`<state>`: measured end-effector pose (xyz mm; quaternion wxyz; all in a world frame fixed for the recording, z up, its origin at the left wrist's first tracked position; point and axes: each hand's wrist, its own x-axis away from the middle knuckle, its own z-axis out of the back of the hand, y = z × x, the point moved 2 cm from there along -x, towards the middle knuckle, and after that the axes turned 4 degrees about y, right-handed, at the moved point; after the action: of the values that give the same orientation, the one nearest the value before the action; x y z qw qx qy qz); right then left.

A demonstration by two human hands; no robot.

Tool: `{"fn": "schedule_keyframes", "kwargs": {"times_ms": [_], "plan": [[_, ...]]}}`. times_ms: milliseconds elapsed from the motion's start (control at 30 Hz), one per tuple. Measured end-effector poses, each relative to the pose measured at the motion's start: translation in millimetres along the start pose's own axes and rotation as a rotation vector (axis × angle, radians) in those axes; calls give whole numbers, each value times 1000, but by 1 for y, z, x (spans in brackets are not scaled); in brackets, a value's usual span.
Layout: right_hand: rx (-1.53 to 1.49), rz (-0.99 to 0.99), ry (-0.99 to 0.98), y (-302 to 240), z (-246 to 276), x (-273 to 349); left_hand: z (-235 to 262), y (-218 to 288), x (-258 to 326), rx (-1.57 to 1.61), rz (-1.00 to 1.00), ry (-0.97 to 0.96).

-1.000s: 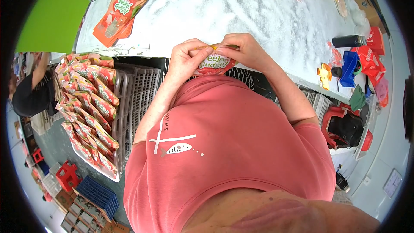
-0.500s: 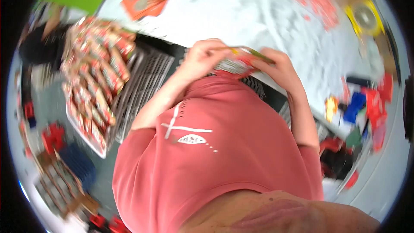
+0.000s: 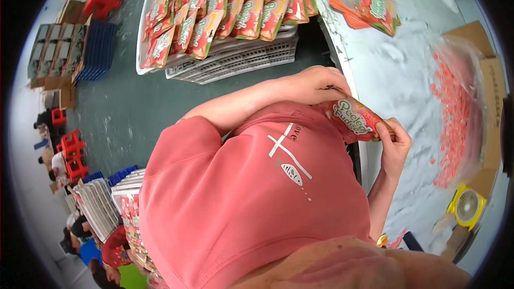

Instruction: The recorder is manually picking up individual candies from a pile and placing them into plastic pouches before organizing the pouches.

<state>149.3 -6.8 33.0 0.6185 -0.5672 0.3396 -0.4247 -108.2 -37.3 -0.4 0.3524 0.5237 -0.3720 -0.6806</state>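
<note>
Close against my chest, a red printed candy pouch (image 3: pixel 350 119) is stretched between both hands. My left hand (image 3: pixel 320 84) pinches its upper left corner, fingers curled. At the opposite end my right hand (image 3: pixel 395 142) grips the pouch's lower right edge between thumb and fingers. The pouch's printed front faces up; whether its top is sealed I cannot tell. Beyond my hands on the white-covered table lies a small stack of flat red pouches (image 3: pixel 369 6). To the far left, filled pouches (image 3: pixel 214 8) lean in rows in a white crate (image 3: pixel 143 48).
More white crates (image 3: pixel 235 64) are stacked beneath the filled one. At the right, wrapped red candies (image 3: pixel 452 123) spill from a clear bag beside a cardboard box (image 3: pixel 492 96). A yellow fan (image 3: pixel 467 207) stands nearby. Other people (image 3: pixel 115 249) sit at the lower left.
My view and body have turned left, so the crate of pouches now appears at the top. Both hands still hold the pouch, now tilted with its front plainly visible.
</note>
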Motion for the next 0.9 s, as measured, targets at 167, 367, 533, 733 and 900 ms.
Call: {"fn": "schedule_keyframes", "kwargs": {"times_ms": [167,367,533,733,900], "plan": [[66,28,-155,-30,-40,-27,45,20,31,414,574,232],[124,266,-325,-61,-86,-64,109,75,52,208,534,335],[-70,165,-434,-57,-116,-91,213,114,81,-70,409,669],[-37,-100,-431,-2,-123,-107,385,158,111,-534,445,1004],[-17,-239,-382,38,-126,-94,537,96,164,-711,579,947]]}}
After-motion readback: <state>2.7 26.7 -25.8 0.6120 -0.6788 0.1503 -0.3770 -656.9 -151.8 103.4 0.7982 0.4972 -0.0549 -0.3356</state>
